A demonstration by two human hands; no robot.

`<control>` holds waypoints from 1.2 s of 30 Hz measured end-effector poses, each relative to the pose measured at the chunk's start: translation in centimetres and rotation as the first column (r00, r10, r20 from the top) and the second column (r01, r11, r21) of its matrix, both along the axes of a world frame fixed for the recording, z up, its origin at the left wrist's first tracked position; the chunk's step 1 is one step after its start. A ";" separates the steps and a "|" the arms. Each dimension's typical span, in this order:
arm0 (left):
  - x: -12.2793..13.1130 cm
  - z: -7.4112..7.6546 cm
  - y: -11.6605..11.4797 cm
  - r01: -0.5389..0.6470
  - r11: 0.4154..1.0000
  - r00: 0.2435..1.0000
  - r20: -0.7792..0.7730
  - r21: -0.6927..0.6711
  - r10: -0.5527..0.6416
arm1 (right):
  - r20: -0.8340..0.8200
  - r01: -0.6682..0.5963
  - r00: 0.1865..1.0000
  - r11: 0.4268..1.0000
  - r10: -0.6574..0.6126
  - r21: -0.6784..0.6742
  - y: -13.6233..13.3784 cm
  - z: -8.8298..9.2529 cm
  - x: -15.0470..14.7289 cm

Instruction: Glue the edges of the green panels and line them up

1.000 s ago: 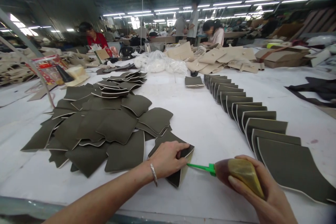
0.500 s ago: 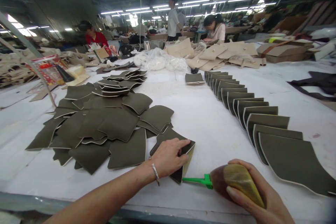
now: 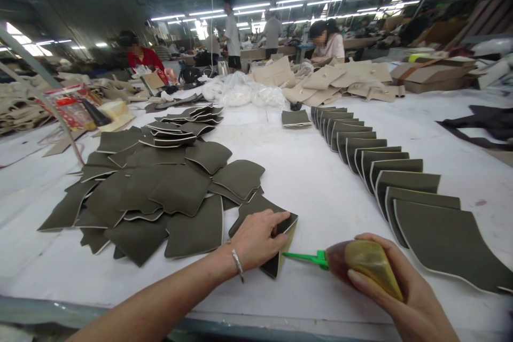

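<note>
My left hand (image 3: 260, 240) presses a dark olive, leather-like piece (image 3: 256, 208) onto the table, index finger along its far corner and thumb at its right edge. A yellowish strip runs beside that edge. My right hand (image 3: 401, 283) is wrapped round a squeeze bottle (image 3: 366, 267) of amber liquid, probably glue, tilted on its side. Its green nozzle (image 3: 304, 258) points left, the tip at the piece's edge just below my left thumb. Left of my hands lies a heap of similar dark pieces (image 3: 180, 189).
On the right, a row of overlapping dark pieces (image 3: 441, 235) runs away from me. Plastic bags (image 3: 244, 91) and beige pieces (image 3: 324, 77) lie across the back of the white table (image 3: 296, 171). A metal pole (image 3: 60, 112) stands at left. Several people work beyond.
My right hand has moved the bottle slightly up and away from me, so the nozzle tip sits farther along the edge. My left hand stays in place. A person in the background has shifted left.
</note>
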State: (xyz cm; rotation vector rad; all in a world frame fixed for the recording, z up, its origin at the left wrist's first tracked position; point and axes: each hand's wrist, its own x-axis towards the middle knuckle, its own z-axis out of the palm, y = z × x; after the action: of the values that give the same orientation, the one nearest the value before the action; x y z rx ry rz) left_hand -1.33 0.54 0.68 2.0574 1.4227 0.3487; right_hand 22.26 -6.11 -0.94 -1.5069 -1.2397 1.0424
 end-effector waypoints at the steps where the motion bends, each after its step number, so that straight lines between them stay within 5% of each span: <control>1: 0.0 0.0 0.0 0.000 1.000 1.000 -0.001 -0.002 0.000 | 0.007 0.011 1.000 1.000 -0.011 0.005 0.0 -0.1 0.1; 21: 0.0 0.1 0.1 -0.001 1.000 1.000 -0.008 0.004 0.001 | 0.018 0.000 1.000 0.999 0.000 0.035 -0.2 -1.5 0.8; 36: 0.1 0.2 0.1 0.009 1.000 1.000 -0.008 -0.001 -0.009 | -0.024 -0.020 1.000 1.000 0.020 0.010 -0.3 -0.9 0.6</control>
State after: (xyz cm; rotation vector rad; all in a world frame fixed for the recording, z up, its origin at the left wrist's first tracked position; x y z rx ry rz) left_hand -1.27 0.68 0.89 2.0665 1.4181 0.3364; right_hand 22.86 -6.40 -1.89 -1.4731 -1.2436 1.0629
